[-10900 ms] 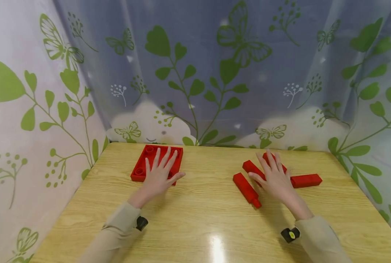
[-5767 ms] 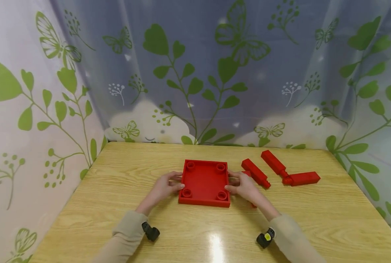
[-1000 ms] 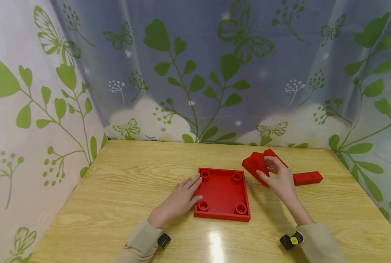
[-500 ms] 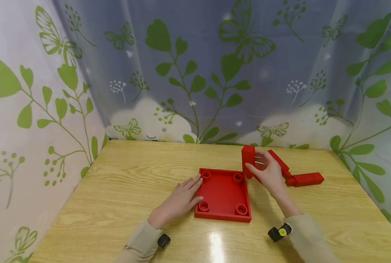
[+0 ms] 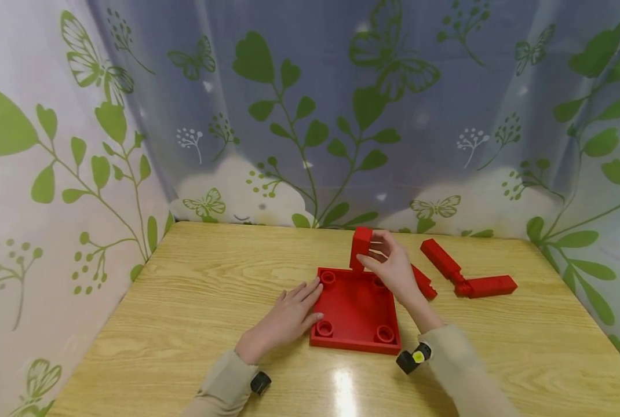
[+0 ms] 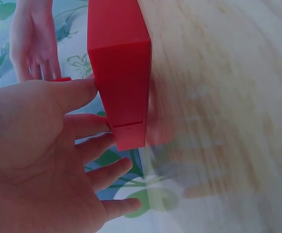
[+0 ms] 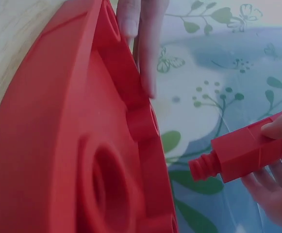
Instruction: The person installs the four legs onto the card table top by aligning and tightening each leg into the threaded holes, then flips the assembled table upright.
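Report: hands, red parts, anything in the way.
Left hand against red tray, left side. Right hand gripping red post, clear of tray. Three more posts lying to the right. No blockage seen; right hand partly hides far-right socket.

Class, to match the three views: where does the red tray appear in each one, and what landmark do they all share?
Head: the tray lies just right of centre, in the lower half.
Left wrist: upper middle, seen side-on.
Right wrist: close up, filling much of the left half.
Shared landmark: the left hand, fingers at the tray's edge.
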Demonstrator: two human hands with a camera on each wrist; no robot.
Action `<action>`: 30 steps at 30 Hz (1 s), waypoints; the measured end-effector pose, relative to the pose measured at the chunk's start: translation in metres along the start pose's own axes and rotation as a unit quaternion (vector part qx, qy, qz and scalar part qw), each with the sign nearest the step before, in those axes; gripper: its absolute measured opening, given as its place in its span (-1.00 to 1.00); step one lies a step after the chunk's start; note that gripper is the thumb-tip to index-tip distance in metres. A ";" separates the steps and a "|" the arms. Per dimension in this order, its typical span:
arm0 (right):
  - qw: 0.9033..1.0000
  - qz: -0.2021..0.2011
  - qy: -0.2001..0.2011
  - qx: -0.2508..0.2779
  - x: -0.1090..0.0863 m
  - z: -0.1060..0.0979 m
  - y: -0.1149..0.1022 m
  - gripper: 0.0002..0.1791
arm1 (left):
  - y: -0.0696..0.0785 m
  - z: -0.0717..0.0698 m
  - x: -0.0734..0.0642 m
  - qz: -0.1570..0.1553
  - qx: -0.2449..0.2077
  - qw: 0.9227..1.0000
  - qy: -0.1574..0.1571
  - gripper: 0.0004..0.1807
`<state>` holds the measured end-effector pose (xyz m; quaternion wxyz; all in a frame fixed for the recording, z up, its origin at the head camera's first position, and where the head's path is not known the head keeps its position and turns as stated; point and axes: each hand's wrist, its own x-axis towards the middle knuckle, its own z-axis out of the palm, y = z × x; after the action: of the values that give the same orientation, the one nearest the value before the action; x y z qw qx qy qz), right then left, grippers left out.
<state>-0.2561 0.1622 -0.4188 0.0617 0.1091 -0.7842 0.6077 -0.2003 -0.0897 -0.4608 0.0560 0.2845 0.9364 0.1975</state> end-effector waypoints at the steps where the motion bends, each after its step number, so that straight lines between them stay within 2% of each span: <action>1: 1.000 0.000 -0.005 0.002 0.002 0.003 0.000 -0.42 | 0.000 0.000 0.000 -0.001 0.002 1.000 -0.001 -0.32; 12: 0.997 0.012 -0.051 0.051 0.011 0.035 -0.001 -0.46 | 0.003 0.002 0.001 -0.001 0.010 1.000 0.001 -0.33; 20: 0.997 0.025 -0.068 0.035 0.015 0.045 0.004 -0.46 | 0.005 0.001 -0.001 0.006 0.012 1.000 0.010 -0.35; 30: 0.993 0.020 -0.115 0.017 0.018 0.047 0.010 -0.48 | 0.005 0.002 -0.004 -0.002 0.019 1.000 0.010 -0.35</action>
<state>-0.2739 0.1180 -0.4362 -0.0426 0.1635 -0.7779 0.6052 -0.1943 -0.0875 -0.4604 0.0414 0.2815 0.9410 0.1829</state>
